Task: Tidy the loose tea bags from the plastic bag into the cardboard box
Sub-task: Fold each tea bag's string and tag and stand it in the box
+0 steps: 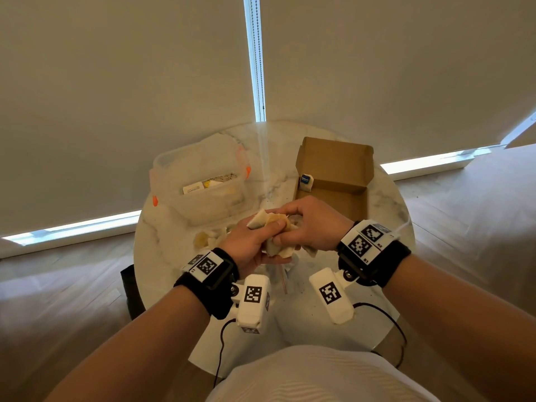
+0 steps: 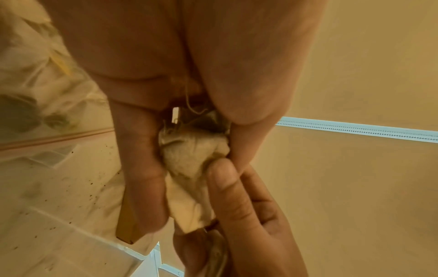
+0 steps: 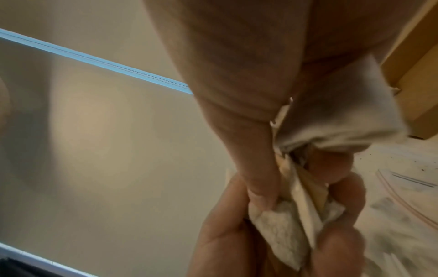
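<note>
While head view hides strings, both hands pinching tea bags.

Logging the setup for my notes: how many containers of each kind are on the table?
Cardboard box: 1
Clear plastic tub: 1
Plastic bag: 1
Total: 3

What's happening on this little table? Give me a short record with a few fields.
left hand: grips a bunch of tea bags
right hand: fingers pinch the same bunch
cardboard box: open, far right on the table, one blue-tagged tea bag at its left wall
plastic bag: lies left of the hands
clear tub: far left, packets inside
table: round, marble-patterned
</note>
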Available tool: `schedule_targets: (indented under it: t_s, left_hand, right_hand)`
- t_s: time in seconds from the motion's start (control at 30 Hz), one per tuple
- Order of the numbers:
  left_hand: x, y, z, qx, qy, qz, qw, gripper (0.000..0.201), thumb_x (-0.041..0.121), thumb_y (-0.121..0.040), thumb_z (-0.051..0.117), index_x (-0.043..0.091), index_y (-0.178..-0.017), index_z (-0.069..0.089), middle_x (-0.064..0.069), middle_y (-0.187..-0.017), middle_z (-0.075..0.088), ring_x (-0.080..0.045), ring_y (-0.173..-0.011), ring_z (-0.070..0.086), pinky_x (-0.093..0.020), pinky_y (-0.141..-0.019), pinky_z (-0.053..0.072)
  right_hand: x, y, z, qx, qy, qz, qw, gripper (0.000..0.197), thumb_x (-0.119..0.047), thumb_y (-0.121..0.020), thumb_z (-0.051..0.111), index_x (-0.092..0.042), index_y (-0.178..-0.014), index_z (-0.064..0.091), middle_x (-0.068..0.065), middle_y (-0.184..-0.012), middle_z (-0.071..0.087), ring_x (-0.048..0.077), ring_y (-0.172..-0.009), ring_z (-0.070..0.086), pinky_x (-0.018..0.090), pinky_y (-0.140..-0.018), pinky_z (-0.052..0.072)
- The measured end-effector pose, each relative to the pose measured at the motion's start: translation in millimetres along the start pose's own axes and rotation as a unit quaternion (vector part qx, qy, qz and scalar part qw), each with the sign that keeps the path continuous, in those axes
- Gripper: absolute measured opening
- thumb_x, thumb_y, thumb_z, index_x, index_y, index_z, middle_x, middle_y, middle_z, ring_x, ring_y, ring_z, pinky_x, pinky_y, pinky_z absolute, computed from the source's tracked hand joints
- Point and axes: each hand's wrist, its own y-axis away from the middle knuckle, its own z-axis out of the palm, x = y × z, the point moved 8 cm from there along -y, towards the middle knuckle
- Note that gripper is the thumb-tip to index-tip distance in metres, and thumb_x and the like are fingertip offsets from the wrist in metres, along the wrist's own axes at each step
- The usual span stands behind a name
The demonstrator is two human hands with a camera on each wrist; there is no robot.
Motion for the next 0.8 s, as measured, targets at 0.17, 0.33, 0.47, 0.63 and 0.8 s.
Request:
schedule_targets:
  t_s: [0.17,0.33,0.47,0.63,0.8]
  left_hand:
    - [-4,-3,-14,0.059,0.018,-0.006,0.998,0.020,0.018,-0.095,0.064,0.016,-0.114,0.067,-0.014,-0.104,0.072,-0.032,-0.099,0.070,-0.036,-0.061,0.060]
    - [-4,-4,-23,0.097,0.029,-0.004,0.995,0.010,0.012,-0.094,0.064,0.014,-0.101,0.072,-0.010,-0.090,0.073,-0.024,-0.081,0.072,-0.033,-0.057,0.059]
    - [-1,-4,-27,0.110,0.019,0.005,0.994,0.009,0.008,-0.093,0.064,0.010,-0.090,0.072,-0.009,-0.080,0.072,-0.019,-0.073,0.071,-0.032,-0.055,0.058]
    - [1,-3,-31,0.117,0.015,0.020,0.993,0.009,0.008,-0.093,0.063,0.008,-0.097,0.071,-0.010,-0.081,0.071,-0.018,-0.072,0.070,-0.032,-0.056,0.057]
    - [5,-2,-33,0.112,-0.047,0.032,0.992,0.017,-0.001,-0.092,0.059,0.009,-0.099,0.071,-0.009,-0.078,0.067,-0.016,-0.063,0.064,-0.029,-0.052,0.052]
  right_hand:
    - [6,4,-5,0.027,-0.068,0.032,0.997,0.028,-0.031,-0.087,0.073,-0.023,-0.113,0.068,0.001,-0.076,0.072,0.011,-0.058,0.066,0.026,-0.051,0.052]
    - [17,3,-7,0.053,-0.160,0.089,0.982,0.034,-0.034,-0.100,0.050,-0.015,-0.127,0.059,0.002,-0.103,0.065,0.022,-0.061,0.066,0.026,-0.053,0.051]
    - [29,3,-6,0.061,-0.271,0.129,0.952,0.032,-0.023,-0.103,0.038,-0.008,-0.117,0.063,0.010,-0.109,0.057,0.028,-0.059,0.061,0.030,-0.050,0.044]
    - [38,5,-7,0.064,-0.277,0.142,0.948,0.031,0.001,-0.094,0.039,-0.006,-0.113,0.063,0.020,-0.089,0.062,0.022,-0.055,0.058,0.031,-0.051,0.043]
    - [36,6,-18,0.109,-0.180,0.109,0.972,0.014,-0.001,-0.094,0.054,-0.008,-0.101,0.064,0.014,-0.066,0.067,0.013,-0.049,0.056,0.032,-0.058,0.048]
